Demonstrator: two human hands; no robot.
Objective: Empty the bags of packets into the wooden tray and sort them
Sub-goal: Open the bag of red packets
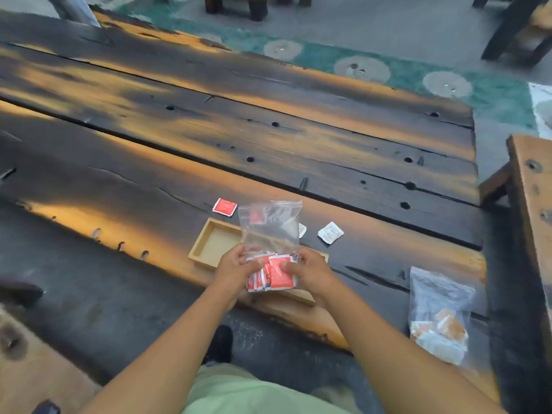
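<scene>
Clear bag [270, 225] upright over wooden tray [206, 249]; red packets [270, 274] bunched at bottom; second bag [439, 312] lies right.

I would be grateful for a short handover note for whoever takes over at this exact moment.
Left hand: grips the lower end of the clear bag, above the wooden tray.
Right hand: grips the same end, thumb on the red packets bunched there.
On the table: one loose red packet beyond the tray, a white packet to its right, and a second bag lying full at far right.
Done: nothing sorted; the tray part in view holds no packets.
Left: empty both bags, gather the strays, sort.
</scene>
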